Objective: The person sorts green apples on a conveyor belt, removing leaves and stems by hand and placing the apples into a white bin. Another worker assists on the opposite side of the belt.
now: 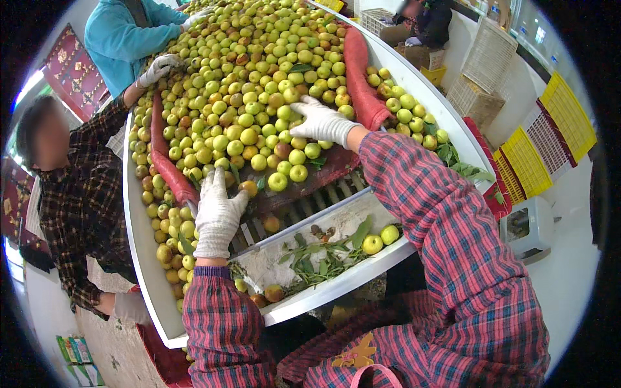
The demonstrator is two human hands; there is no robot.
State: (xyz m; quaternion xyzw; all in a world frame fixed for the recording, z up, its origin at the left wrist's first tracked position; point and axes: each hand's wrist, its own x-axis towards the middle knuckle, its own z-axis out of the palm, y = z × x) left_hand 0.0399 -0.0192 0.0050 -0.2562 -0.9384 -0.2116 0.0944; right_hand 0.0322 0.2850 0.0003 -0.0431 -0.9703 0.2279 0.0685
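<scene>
Left hand (218,212) in white glove, fingers loosely spread, fingertips at brownish fruit (248,187). Right hand (321,121) spread flat on green fruit heap (259,84). Two green fruits (380,239) among leaves (323,255) in end trough. Two red bolsters (359,81). Pinching anything: cannot tell.

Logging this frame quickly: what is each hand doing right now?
Left hand: gloved, fingers spread open, resting by a brownish fruit, gripping nothing.
Right hand: gloved, open, palm down on the green fruit pile.
</scene>
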